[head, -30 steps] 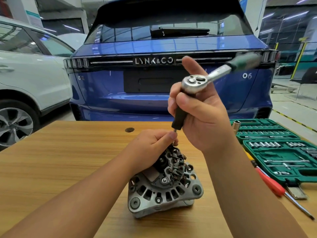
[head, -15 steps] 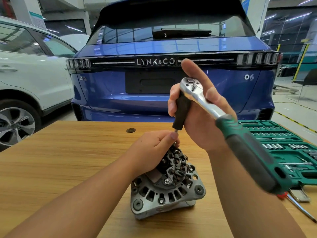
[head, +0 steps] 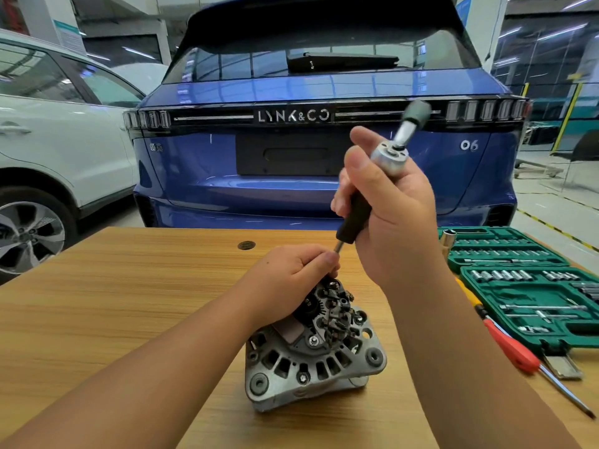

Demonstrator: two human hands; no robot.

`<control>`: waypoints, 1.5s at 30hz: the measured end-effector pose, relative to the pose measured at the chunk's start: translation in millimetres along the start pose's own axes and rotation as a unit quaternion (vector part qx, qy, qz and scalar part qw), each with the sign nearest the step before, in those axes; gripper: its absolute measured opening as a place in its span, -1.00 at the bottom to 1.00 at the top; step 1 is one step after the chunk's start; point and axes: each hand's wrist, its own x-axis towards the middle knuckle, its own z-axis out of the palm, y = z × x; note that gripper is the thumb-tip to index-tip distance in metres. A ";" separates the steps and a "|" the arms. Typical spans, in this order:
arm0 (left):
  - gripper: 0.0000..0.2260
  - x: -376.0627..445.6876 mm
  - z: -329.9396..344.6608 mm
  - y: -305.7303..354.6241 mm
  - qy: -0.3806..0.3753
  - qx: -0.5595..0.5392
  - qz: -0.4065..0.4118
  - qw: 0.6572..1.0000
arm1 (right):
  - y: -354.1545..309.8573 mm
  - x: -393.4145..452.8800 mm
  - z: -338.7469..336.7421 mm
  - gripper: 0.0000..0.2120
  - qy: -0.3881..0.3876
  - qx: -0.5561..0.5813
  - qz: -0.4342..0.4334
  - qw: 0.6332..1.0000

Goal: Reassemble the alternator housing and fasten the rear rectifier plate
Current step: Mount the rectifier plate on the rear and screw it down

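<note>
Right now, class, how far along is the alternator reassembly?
Done: the alternator housing sits closed on the table. In hand: the right hand holds a ratchet on a black extension, its tip steadied by the left hand over the rectifier plate. Left: remaining fasteners; their tightness can't be judged.

Bright overhead strip lighting — edges bowed, ratchet handle [head: 416, 113] seemingly motion-blurred.

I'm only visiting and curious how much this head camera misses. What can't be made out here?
- Tool tip and fastener: hidden by the left hand atop the alternator.
- Ratchet handle: motion-blurred; the right hand covers part of the black extension.
- Socket sizes in the green tool case: too small, and the case is cut off by the right edge.
- Red screwdriver: upper end hidden behind the right forearm.
</note>
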 end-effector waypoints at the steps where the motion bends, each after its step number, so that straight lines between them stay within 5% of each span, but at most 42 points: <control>1: -0.70 -0.1 0.3 -0.4 0.001 -0.005 0.002 1.000 | 0.0 0.4 -2.8 -0.64 -0.044 0.013 0.002 0.999; 4: -0.67 -2.2 -1.4 0.3 0.002 -0.024 0.009 1.000 | 3.2 0.1 -5.2 -0.57 -0.138 0.019 -0.048 0.989; 9: -0.72 -3.5 -0.4 3.8 -0.005 -0.069 -0.006 0.998 | 7.8 0.8 -2.7 -0.59 -0.150 -0.001 -0.101 0.984; 16: -0.72 -4.4 -2.0 6.1 -0.008 -0.062 0.008 0.998 | -0.9 3.1 -12.5 -0.61 -0.231 0.090 -0.011 0.969; 23: -0.68 1.7 4.3 0.7 0.023 -0.073 -0.009 0.997 | -7.1 -1.5 -2.2 -0.46 -0.129 0.035 -0.002 0.991; 28: -0.66 -2.2 -2.8 3.5 -0.002 -0.025 0.006 1.000 | -1.7 -4.0 9.0 -0.73 0.059 -0.064 -0.032 0.996; 35: -0.67 -2.2 -4.5 -1.8 0.005 0.005 0.024 1.000 | -0.2 -3.6 1.4 -0.59 -0.132 0.016 -0.030 0.991; 41: -0.68 -3.3 -2.7 0.1 0.017 0.014 0.019 1.000 | 0.9 -2.5 3.4 -0.69 -0.113 -0.034 -0.130 0.984; 45: -0.70 -3.7 -2.4 2.6 -0.007 -0.002 0.009 1.000 | 2.5 -3.6 0.8 -0.65 -0.179 -0.068 -0.147 0.970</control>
